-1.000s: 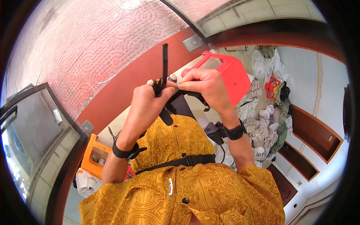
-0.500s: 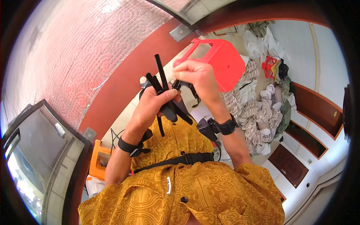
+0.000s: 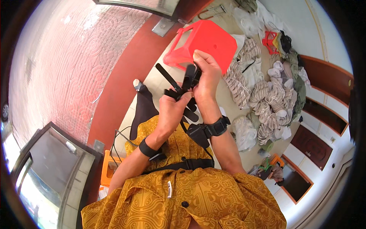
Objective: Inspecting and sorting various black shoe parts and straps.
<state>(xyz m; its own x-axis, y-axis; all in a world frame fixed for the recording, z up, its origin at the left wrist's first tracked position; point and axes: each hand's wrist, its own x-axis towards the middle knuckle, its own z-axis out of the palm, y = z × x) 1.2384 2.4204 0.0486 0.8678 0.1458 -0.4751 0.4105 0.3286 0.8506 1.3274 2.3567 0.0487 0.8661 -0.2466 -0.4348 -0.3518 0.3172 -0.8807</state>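
Observation:
My left hand (image 3: 170, 114) is closed around a bundle of narrow black strips (image 3: 166, 75) with rounded ends, which fan out above and below the fist. Beside it, my right hand (image 3: 208, 79) pinches a wider black strip-like piece (image 3: 192, 75), its thumb on top. That piece is blurred, and I cannot make out its exact kind. The two hands are close together in front of my body, and the fingertips of the left one are partly hidden behind the strips. A red plastic stool (image 3: 215, 45) stands just beyond the right hand.
To the right, heaps of pale striped gloves (image 3: 267, 101) lie on the floor near a clear plastic bag (image 3: 245, 133). An orange stool (image 3: 108, 170) stands at my left by a glass door (image 3: 57, 168). A dark red threshold (image 3: 114, 87) borders the patterned paving.
My right hand has come down onto the black piece, and the small hooked black part hanging below it no longer shows. Both hands sit closer together; the view has shifted right.

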